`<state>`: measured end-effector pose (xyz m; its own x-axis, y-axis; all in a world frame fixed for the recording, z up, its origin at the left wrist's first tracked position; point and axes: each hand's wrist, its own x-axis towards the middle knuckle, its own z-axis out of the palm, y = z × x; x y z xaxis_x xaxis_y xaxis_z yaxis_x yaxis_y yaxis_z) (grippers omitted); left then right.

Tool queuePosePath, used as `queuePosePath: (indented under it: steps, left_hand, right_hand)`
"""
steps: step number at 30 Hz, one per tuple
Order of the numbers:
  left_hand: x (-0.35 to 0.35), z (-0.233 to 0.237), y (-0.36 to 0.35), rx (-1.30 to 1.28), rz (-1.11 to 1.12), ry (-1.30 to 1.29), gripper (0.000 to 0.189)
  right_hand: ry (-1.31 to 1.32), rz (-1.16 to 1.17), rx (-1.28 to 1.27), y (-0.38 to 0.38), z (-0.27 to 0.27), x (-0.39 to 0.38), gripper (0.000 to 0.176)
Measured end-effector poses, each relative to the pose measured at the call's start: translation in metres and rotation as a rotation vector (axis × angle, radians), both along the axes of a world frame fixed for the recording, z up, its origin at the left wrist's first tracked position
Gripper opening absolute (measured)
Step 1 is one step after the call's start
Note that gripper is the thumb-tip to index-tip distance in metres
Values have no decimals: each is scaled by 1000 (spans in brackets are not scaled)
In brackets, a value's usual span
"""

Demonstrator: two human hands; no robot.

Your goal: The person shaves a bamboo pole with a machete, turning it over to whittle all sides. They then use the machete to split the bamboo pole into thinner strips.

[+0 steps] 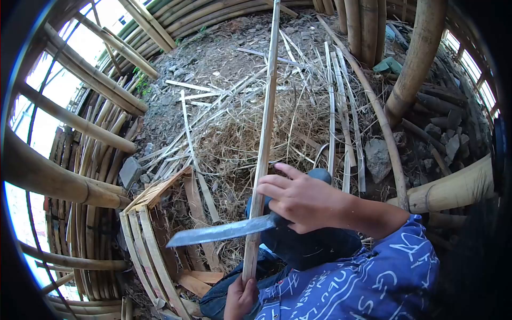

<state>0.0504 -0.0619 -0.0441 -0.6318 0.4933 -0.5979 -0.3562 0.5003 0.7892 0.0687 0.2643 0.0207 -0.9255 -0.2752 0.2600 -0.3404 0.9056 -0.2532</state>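
Observation:
My left hand [241,297] grips the lower end of a long split bamboo strip [265,125], close to my lap. The strip runs up and away from me past the top of the view. My right hand [306,200] is closed around the dark handle of a machete [218,231], some of its fingers lying along the strip. The machete's broad grey blade points left and crosses the strip a little above my left hand. Most of the handle is hidden by the right hand.
A slatted wooden crate [152,250] stands at the left. Ahead lie a heap of fine bamboo shavings [240,136] and several loose strips [332,112]. A rock [377,160] and thick bamboo poles [418,58] are on the right. Stacked bamboo [85,229] lines the left side.

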Motion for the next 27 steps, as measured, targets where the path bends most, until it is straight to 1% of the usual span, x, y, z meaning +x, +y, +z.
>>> queuePosePath:
  steps: [1, 2, 3, 5, 6, 7, 9, 10, 11, 13, 14, 15, 16, 17, 18, 22, 26, 27]
  left_hand:
    - [1, -5, -2, 2, -17, 0, 23]
    - [3, -9, -3, 3, -32, -1, 23]
    - [5, -10, -1, 2, -23, 5, 23]
    - [7, -11, 3, 42, -32, 36, 23]
    - [9, -13, 6, 59, 3, -10, 22]
    - [10, -13, 7, 60, 10, -7, 22]
    - [10, -8, 14, 90, 22, -85, 21]
    - [10, -4, 18, 26, -11, 7, 20]
    - [9, -6, 17, 32, -3, 7, 20]
    - [9, -10, 14, -24, -72, 165, 22]
    - [9, -8, 15, -22, -60, 162, 22]
    - [9, -4, 18, -44, -88, 214, 23]
    - [10, -1, 18, -68, -118, 264, 23]
    - [11, -2, 15, -68, -113, 259, 23]
    - [12, -3, 12, -75, -126, 271, 23]
    - [16, -6, 11, -59, -122, 276, 22]
    - [18, -8, 10, -37, -113, 294, 22]
    - [17, -4, 11, -34, -119, 313, 22]
  right_hand:
    - [-81, -46, 38, 2, 1, 2, 30]
    - [70, -68, 5, 4, -5, 3, 15]
    - [75, -58, 3, 8, -7, 3, 15]
    - [-31, -149, 66, 13, -10, 1, 9]
    - [-23, -181, 87, 15, -15, 0, 8]
    - [-20, -174, 88, 17, -17, -2, 8]
    - [-111, -180, 106, 24, -19, -8, 9]
    - [-70, -206, 106, 27, -25, -10, 13]
    - [-69, -199, 112, 31, -24, -12, 13]
    - [-128, -250, 72, 38, -21, -14, 17]
    - [-148, -276, 82, 39, -26, -16, 21]
    - [-151, -265, 86, 42, -27, -18, 21]
    - [-138, -304, 115, 45, -27, -20, 21]
    - [-123, -346, 144, 50, -27, -23, 20]
    - [-68, -360, 133, 60, -31, -25, 21]
    - [-71, -417, 138, 70, -32, -28, 25]
    - [-70, -438, 162, 74, -32, -33, 24]
    - [-30, -465, 166, 79, -34, -35, 25]
